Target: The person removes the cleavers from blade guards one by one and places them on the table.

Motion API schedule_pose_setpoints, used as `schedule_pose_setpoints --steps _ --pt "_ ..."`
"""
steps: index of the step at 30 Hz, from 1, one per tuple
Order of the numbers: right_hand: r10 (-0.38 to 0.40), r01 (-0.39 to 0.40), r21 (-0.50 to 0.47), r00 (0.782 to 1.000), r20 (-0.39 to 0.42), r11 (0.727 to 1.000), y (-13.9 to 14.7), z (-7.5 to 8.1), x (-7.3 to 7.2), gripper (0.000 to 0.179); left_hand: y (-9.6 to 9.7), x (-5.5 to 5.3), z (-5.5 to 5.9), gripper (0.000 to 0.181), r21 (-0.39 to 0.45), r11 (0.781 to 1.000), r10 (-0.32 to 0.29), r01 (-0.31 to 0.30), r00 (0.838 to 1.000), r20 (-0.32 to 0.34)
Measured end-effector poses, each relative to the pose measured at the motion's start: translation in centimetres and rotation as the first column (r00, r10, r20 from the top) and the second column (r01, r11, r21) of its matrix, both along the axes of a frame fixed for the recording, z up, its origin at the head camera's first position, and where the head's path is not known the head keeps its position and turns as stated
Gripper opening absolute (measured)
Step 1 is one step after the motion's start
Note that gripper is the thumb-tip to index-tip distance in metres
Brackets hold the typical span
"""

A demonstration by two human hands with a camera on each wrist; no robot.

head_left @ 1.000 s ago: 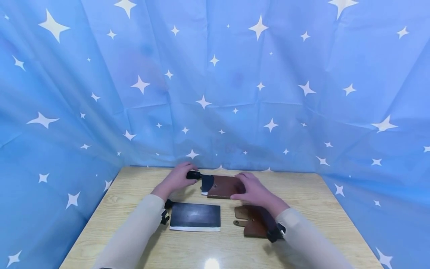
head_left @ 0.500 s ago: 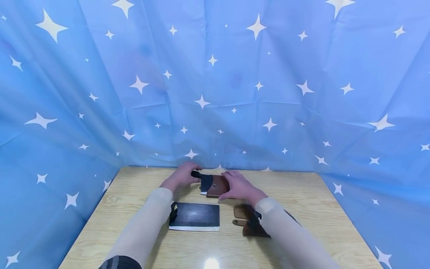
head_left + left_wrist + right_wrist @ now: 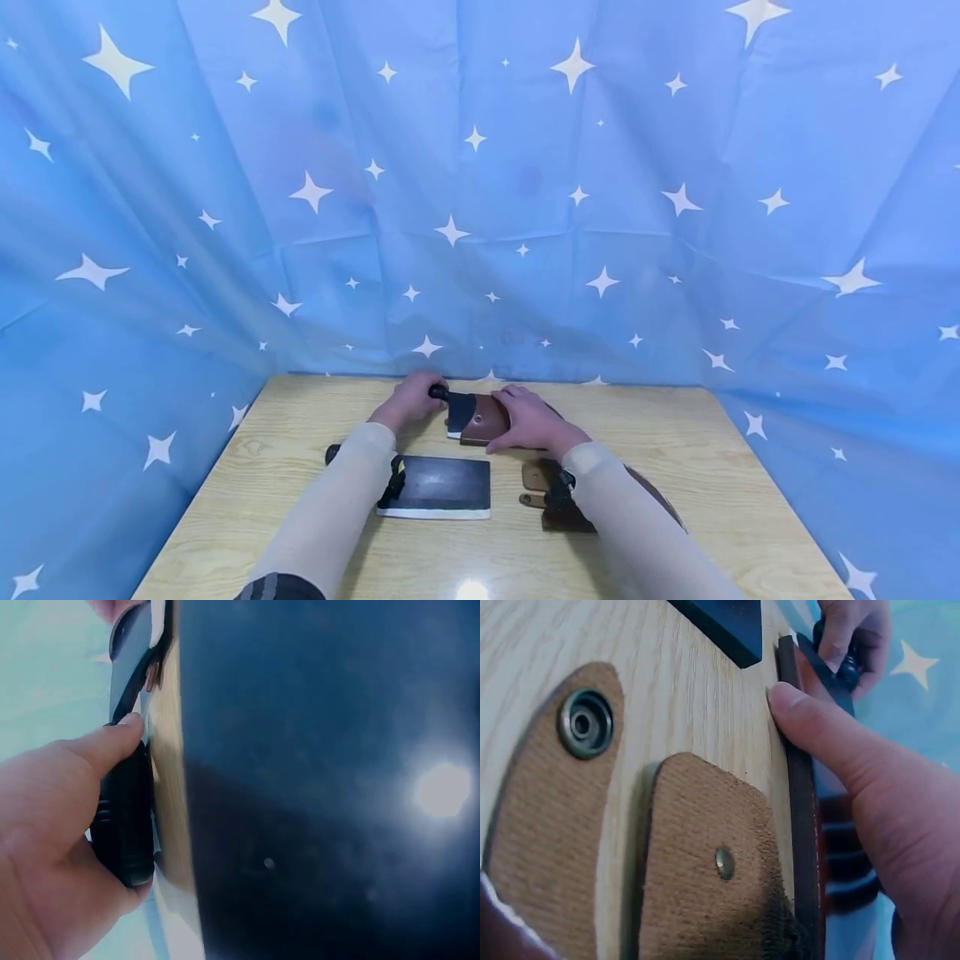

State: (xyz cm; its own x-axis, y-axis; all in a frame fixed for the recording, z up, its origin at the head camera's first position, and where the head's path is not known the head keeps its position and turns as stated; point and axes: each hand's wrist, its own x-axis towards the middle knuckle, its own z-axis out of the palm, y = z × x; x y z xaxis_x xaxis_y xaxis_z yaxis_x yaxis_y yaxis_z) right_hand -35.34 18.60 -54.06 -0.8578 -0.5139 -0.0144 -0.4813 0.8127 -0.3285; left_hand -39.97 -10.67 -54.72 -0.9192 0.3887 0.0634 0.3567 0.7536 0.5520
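At the back of the table, a cleaver (image 3: 461, 409) with a dark upper blade and pale edge sits partly inside a brown leather sheath (image 3: 482, 419). My left hand (image 3: 414, 397) grips its black handle (image 3: 124, 825), thumb along the handle in the left wrist view. My right hand (image 3: 529, 421) holds the sheath across its width, with the thumb (image 3: 802, 709) at the near edge; its other fingers are mostly hidden in the right wrist view. Part of the blade shows between the handle and the sheath's mouth.
A second cleaver (image 3: 446, 482) lies in front on the wooden table (image 3: 480, 554), partly under my left forearm. Another leather sheath (image 3: 537, 476), its strap and flap spread, lies under my right forearm. A blue star-patterned curtain (image 3: 480, 208) hangs behind.
My right hand has moved left along the sheath towards its mouth. My left hand has shifted slightly right on the handle. The cleaver and sheath stay nearly in place.
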Motion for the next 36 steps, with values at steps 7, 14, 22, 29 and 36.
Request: schedule_pose_setpoints --steps 7,14,22,29,36 --pt "0.01 -0.01 0.013 0.997 -0.074 1.0 0.1 -0.2 0.3 0.116 0.4 0.6 0.2 0.021 -0.049 0.999 0.006 -0.009 0.999 -0.047" --pt "0.023 -0.022 0.012 0.991 -0.129 1.0 0.9 0.3 0.7 0.119 0.1 1.0 0.7 0.026 -0.036 0.999 0.003 -0.006 0.997 -0.076" --pt "0.043 -0.042 0.008 0.976 -0.213 0.999 1.3 1.5 1.1 0.116 -0.3 1.8 1.8 0.028 -0.005 1.0 0.028 -0.029 0.992 -0.121" --pt "0.059 -0.061 0.002 0.964 -0.261 0.998 1.5 2.6 1.8 0.116 -0.2 2.5 2.6 0.029 0.005 1.0 0.007 -0.006 0.98 -0.2" --pt "0.085 -0.088 0.004 0.944 -0.319 0.996 1.7 4.2 2.3 0.118 -0.3 3.2 3.7 0.028 0.011 1.0 0.012 -0.009 0.962 -0.274"
